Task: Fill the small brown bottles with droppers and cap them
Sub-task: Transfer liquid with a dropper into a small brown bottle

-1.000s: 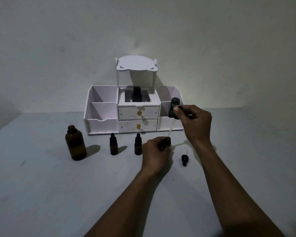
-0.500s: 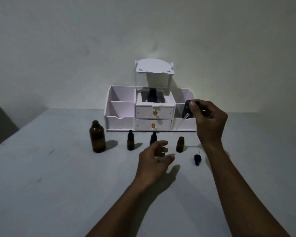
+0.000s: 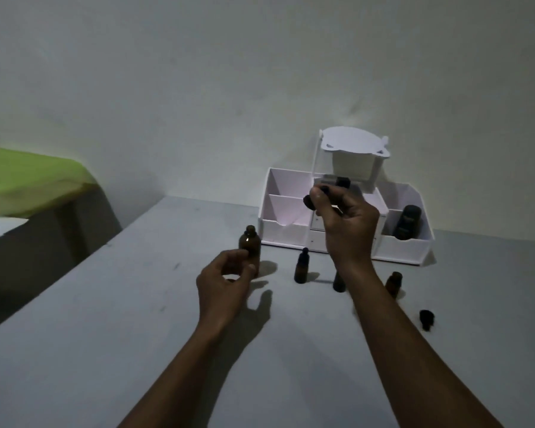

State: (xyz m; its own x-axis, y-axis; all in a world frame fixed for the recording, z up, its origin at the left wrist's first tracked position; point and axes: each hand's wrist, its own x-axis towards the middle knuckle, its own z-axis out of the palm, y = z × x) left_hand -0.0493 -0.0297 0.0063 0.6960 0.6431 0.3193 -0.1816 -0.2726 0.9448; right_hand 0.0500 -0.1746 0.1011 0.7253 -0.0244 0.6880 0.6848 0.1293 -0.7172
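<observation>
Fingers [image 3: 322, 200] of right hand [image 3: 349, 223] pinching dropper [image 3: 309, 202], dark bottle [image 3: 406, 222] in organizer [image 3: 399, 251]

— How many small brown bottles are on the desk?
— Three, in a row toward the far edge: a capped bottle [image 3: 301, 268], a second bottle [image 3: 338, 284] partly behind the right forearm, and an open bottle [image 3: 393, 282].
— Larger ones?
— One large brown bottle [image 3: 249, 245], left of that row.
— Organizers?
— One white organizer [image 3: 286, 239] at the far edge, with four open compartments showing, two on each side. One dark bottle [image 3: 406, 222] stands in its front right compartment.
— Dropper tops?
— Two: a loose cap [image 3: 426, 318] on the desk, and a held cap [image 3: 309, 202] pinched by the right hand [image 3: 349, 223].
— Hands?
— Two, counting the left hand [image 3: 223, 282].
</observation>
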